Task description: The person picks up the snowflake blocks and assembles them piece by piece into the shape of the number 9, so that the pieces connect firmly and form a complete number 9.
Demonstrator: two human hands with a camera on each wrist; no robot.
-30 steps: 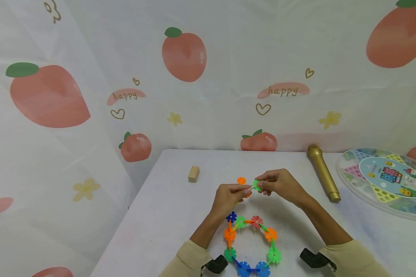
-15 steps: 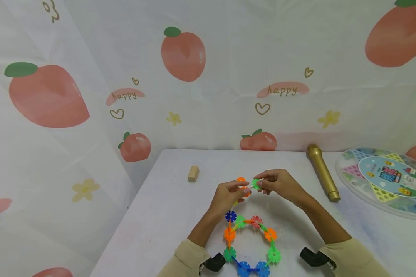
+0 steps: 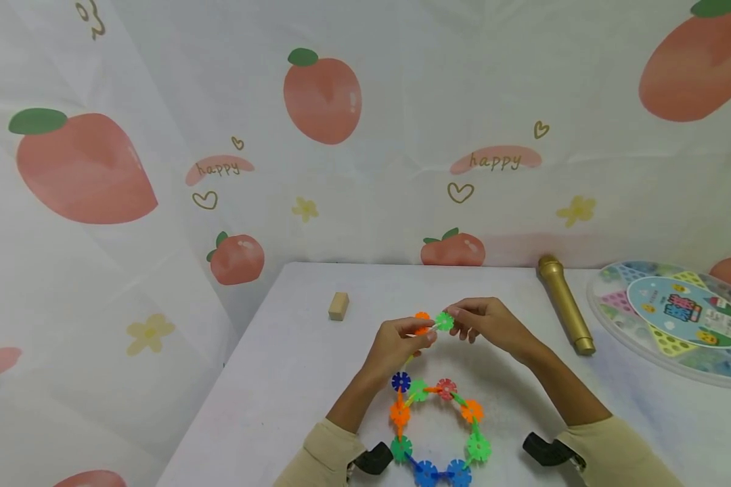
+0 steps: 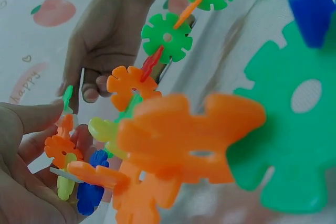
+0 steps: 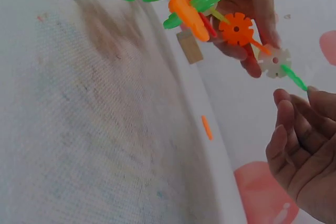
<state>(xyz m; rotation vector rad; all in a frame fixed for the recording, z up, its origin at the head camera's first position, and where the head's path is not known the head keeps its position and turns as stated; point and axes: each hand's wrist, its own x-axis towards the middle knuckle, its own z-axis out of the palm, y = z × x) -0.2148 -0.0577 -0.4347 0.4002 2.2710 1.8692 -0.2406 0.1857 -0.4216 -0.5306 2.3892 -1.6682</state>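
My left hand point(image 3: 396, 345) pinches a translucent white snowflake disc point(image 5: 275, 62) between thumb and fingers. A green snowflake disc point(image 3: 444, 321) stands edge-on in the white one's rim in the right wrist view. Thumb and fingertips of my right hand point(image 5: 307, 150) pinch the green disc's outer edge. From the white disc, a chain with an orange disc point(image 5: 236, 29) and a yellow disc point(image 4: 65, 182) runs down past my left palm. It leads to a dark blue disc point(image 3: 401, 381) beside a ring of joined discs, including a red one point(image 3: 447, 389), on the table.
Beyond my hands a loose orange disc point(image 3: 422, 316) lies on the white table point(image 3: 280, 406). A wooden block point(image 3: 338, 306) is at the back left. To the right are a gold microphone point(image 3: 565, 304) and a round game board point(image 3: 609, 318).
The green disc has shifted slightly left and turned its face more toward the head camera. My right fingers have slid to its outer edge, and my left hand has moved a little left.
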